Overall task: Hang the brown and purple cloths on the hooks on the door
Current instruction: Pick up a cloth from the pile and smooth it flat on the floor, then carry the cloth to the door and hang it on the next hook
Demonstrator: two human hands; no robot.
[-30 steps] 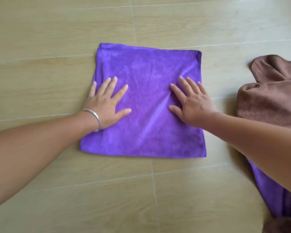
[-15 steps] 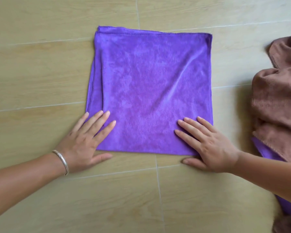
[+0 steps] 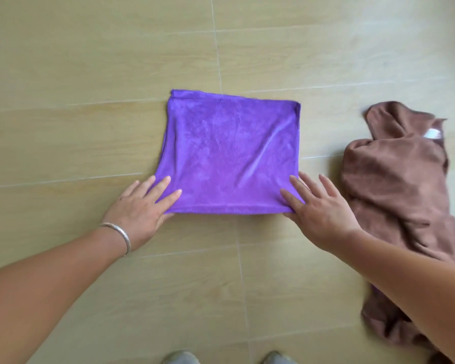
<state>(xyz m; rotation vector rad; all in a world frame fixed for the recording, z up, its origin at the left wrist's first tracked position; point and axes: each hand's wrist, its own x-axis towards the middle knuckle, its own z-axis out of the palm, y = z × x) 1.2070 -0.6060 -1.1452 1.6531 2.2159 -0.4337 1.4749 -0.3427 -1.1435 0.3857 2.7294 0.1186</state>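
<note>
The tiled floor (image 3: 63, 74) fills the view and serves as your working surface; no door or hooks appear here, so the hanging itself is judged not yet begun. To your right the brown cloth (image 3: 394, 185) lies in a loose, crumpled heap, well apart from the one in hand, with a small white tag (image 3: 432, 133) showing near its far end; it appears set aside for its own turn. At the centre the purple cloth (image 3: 229, 156) lies flat and folded, its doubled edges visible along the far and left sides, its near edge toward you. Flat placement probably keeps the fold square before lifting. Your right hand (image 3: 323, 214) rests on the near right corner, fingers straight and slightly spread, the thumb apparently tucked at the cloth's edge; whether it pinches the hem cannot be told. Your left hand (image 3: 139, 208) mirrors it on the near left corner, fingers straight and spread over the fabric, thumb hidden beneath the palm. A silver bangle (image 3: 118, 236) circles the left wrist. Both hands sit at the corners, a position that suits lifting the near edge evenly. No containers are in view.
</note>
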